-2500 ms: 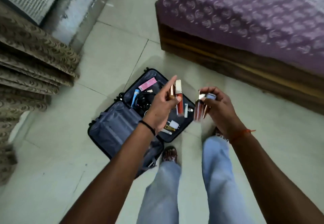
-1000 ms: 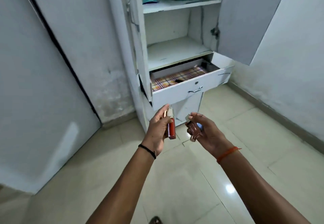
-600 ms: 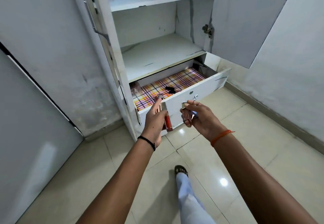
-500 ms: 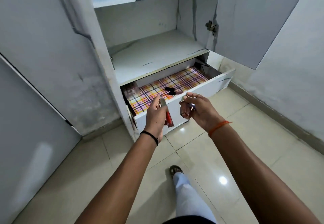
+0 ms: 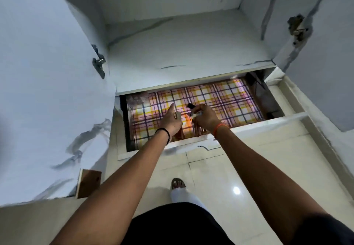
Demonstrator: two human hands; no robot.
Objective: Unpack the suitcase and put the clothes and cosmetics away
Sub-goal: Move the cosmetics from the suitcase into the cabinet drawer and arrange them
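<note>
I stand over an open white cupboard drawer [image 5: 268,121] lined with plaid paper [image 5: 220,99]. Both hands are lowered into it near its front edge. My left hand [image 5: 171,121], a black band on the wrist, grips a couple of lip gloss tubes [image 5: 179,132] that hang down under the palm. My right hand [image 5: 206,117], with an orange thread at the wrist, is closed on a bunch of small cosmetic tubes [image 5: 197,128] pointing down toward the liner. A small dark item [image 5: 191,105] lies on the liner just behind the fingers. The suitcase is out of view.
Above the drawer is a bare white shelf [image 5: 182,49]. The cupboard's left door [image 5: 47,72] and right door [image 5: 325,43] stand open on either side of my arms. My foot [image 5: 178,183] rests on the glossy tiled floor below the drawer front.
I turned away from the suitcase, walked to the cupboard and leaned over the drawer. Both hands, carrying the cosmetics, went from in front of the drawer down into it.
</note>
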